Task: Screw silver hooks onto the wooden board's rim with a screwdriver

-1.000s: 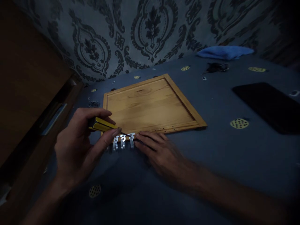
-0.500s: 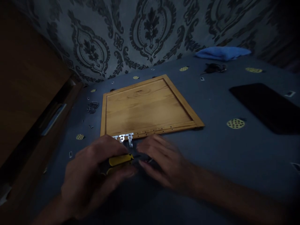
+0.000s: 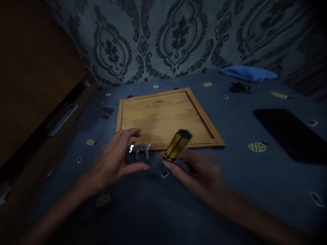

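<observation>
A wooden panel [image 3: 160,115] with a raised frame lies flat on the blue patterned cloth. Along its near edge stand several small metal hinges [image 3: 138,149], and a row of small holes runs to their right. My left hand [image 3: 114,156] is open beside the hinges, its thumb and fingers spread around their left side; whether it touches them is unclear. My right hand [image 3: 196,173] grips a screwdriver [image 3: 177,144] low on its yellow and black handle, which tilts up to the right. The screwdriver's shaft is too dim and blurred to make out.
Small metal parts [image 3: 106,111] and a few screws [image 3: 103,132] lie left of the panel. To the right is a dark flat slab [image 3: 291,134]. A dark bundle [image 3: 240,87] and a blue cloth [image 3: 249,73] sit near the wall. Wooden furniture [image 3: 33,68] borders the left.
The screwdriver has passed from my left hand to my right and now points handle up. My left hand has opened and moved up to the hinges. The view has shifted slightly.
</observation>
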Tool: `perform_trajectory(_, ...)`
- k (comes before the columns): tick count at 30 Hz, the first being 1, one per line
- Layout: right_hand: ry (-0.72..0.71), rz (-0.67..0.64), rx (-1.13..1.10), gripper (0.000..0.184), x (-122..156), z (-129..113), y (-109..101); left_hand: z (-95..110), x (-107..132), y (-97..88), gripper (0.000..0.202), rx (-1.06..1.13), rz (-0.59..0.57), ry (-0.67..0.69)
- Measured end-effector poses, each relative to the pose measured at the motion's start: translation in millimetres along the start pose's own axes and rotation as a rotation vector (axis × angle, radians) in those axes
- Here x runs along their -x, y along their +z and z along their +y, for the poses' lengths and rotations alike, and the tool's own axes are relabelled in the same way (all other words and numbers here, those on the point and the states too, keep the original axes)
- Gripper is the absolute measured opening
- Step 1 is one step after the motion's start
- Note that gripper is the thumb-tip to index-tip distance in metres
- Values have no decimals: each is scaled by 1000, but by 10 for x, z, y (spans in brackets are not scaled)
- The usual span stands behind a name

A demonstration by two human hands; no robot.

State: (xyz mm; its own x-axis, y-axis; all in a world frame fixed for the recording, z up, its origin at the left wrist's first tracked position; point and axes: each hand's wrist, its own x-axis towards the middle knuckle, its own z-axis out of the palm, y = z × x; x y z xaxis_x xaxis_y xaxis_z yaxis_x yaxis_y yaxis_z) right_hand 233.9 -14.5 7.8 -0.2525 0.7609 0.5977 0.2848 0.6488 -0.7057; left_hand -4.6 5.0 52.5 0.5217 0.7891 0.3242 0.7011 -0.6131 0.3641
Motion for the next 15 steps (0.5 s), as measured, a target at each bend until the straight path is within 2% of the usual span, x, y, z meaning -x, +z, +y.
perform_trajectory(2,93,42,-9,8,-35,13,-15,-85,10,77,75,-67,-32,-16)
perform_trajectory(5,210,106,-73,7,-83,33,-14,-105,8,160,77,-101,-86,-23)
perform_trajectory(8,301,133,-162,19,-135,66,4,-71,-14,193,78,-96,-144,-34)
perform_trajectory(12,325,121,-264,38,-216,126,32,-43,-44,220,75,-82,-205,-47)
perform_trajectory(15,299,91,-257,35,-283,149,33,-44,-54,245,72,-92,-180,-29)
